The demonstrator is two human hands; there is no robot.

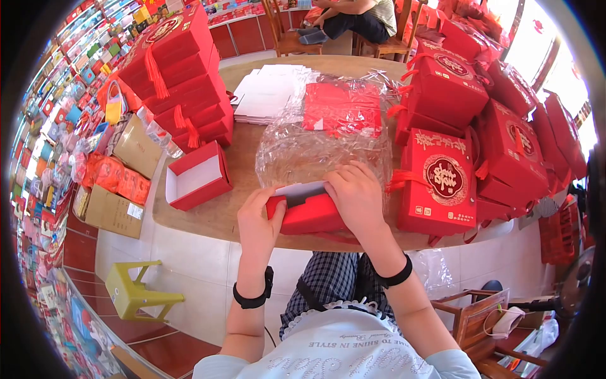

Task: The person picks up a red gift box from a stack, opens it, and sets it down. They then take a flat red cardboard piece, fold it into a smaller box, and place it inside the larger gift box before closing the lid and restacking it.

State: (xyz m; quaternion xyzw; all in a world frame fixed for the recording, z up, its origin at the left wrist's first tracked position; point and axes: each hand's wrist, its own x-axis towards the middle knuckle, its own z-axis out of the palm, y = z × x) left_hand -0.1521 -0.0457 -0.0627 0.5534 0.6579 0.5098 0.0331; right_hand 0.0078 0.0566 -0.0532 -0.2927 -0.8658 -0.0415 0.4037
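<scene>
A red cardboard box (310,216), partly folded with a pale inner side showing, is held at the table's near edge. My left hand (260,216) grips its left end, thumb at the front and fingers at the back. On the right part of the box, my right hand (355,194) has its fingers over the upper edge; its thumb is largely hidden. Just beyond lies crumpled clear plastic wrap (315,151) with red flat pieces (341,104) in it. An open red box tray (219,169) with a white inside sits to the left of my hands.
Tall stacks of red boxes with tassels (183,82) rise at the left. More decorated red boxes (440,180) crowd the right. White sheets (268,88) lie at the back of the wooden table (246,151). A green stool (136,292) stands on the floor; a person (353,19) sits beyond the table.
</scene>
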